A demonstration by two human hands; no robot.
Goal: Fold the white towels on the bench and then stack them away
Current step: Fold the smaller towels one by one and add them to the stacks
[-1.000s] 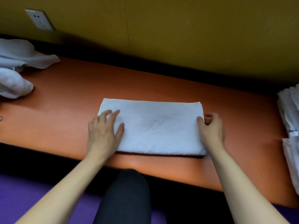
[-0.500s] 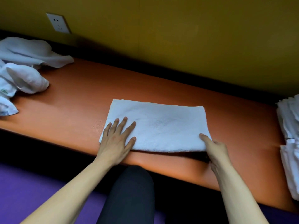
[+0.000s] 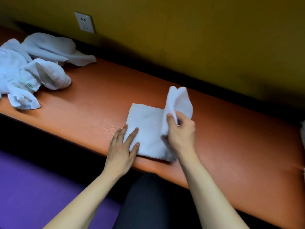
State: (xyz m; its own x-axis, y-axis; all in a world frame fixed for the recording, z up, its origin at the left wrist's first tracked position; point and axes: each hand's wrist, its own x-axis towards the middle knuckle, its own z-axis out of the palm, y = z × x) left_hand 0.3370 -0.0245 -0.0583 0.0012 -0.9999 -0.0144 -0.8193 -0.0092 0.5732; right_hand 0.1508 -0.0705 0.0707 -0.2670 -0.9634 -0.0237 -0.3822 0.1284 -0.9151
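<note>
A white towel (image 3: 148, 128) lies half folded on the orange bench (image 3: 102, 96), near its front edge. My right hand (image 3: 180, 131) grips the towel's right end and holds it lifted, standing up over the middle of the towel. My left hand (image 3: 124, 146) presses flat with straight fingers on the towel's left front corner. A heap of unfolded white towels (image 3: 33, 66) lies at the left end of the bench.
A yellow wall with a white socket (image 3: 85, 22) runs behind the bench. The edge of a stack of white towels (image 3: 302, 131) shows at the far right. My dark-clad knee (image 3: 148, 200) and a purple floor (image 3: 33, 187) are below the bench's front edge.
My right hand took hold of the towel's right end and lifted it leftward over the towel. My left hand stays flat on the left part. The view swung to the left.
</note>
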